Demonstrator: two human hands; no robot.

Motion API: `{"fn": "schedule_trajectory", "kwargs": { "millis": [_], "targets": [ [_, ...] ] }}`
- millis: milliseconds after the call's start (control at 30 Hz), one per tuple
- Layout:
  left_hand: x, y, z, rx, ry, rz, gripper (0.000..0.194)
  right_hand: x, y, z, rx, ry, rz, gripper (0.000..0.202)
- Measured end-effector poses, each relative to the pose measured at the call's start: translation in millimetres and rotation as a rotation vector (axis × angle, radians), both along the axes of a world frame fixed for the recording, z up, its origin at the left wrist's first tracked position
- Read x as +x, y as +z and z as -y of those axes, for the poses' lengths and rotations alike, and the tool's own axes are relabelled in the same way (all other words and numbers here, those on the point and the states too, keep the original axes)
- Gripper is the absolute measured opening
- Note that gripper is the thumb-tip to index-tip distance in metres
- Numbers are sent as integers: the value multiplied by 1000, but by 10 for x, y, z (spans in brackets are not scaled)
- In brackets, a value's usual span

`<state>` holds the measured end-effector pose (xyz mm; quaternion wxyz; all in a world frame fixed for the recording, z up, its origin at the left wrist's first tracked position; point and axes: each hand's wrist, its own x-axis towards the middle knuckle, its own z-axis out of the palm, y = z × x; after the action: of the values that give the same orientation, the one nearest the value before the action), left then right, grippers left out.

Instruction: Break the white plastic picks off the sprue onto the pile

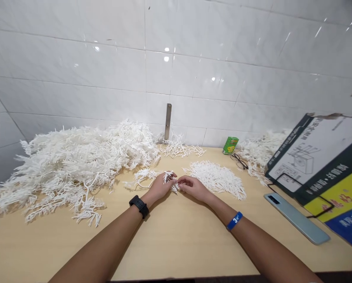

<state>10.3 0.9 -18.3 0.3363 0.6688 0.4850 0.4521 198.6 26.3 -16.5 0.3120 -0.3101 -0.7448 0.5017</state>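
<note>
My left hand (pixel 160 186) is closed around a white branched strand piece (pixel 168 177), whose thin twigs stick out past the thumb and fingers. Right beside it, my right hand (pixel 195 189) has its thumb and fingertips pinched together close to the piece's lower twigs; what lies between them is too small to make out. Behind my left hand, a few loose white branched strands (pixel 144 177) lie on the table. To the right of my right hand spreads a flat heap of short white bits (pixel 215 177). A large mound of branched white strands (pixel 96 153) fills the left side.
Against the tiled wall stands an upright metal strip (pixel 168 122), with a small strand pile (pixel 181 148) at its foot. On the right are a green box (pixel 230 145), eyeglasses (pixel 239 161), more white strands (pixel 261 151), a phone (pixel 296 218) and a large printed carton (pixel 320 165).
</note>
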Motion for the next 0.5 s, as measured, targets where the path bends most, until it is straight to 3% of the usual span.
{"fn": "schedule_trajectory", "kwargs": {
  "millis": [200,500],
  "targets": [
    [6,35,66,-45,-112,-22,26,9,-8,17,25,-60,62,35],
    [22,69,97,-3,-150,-86,23,39,-41,-15,216,-140,218,30]
  ]
}}
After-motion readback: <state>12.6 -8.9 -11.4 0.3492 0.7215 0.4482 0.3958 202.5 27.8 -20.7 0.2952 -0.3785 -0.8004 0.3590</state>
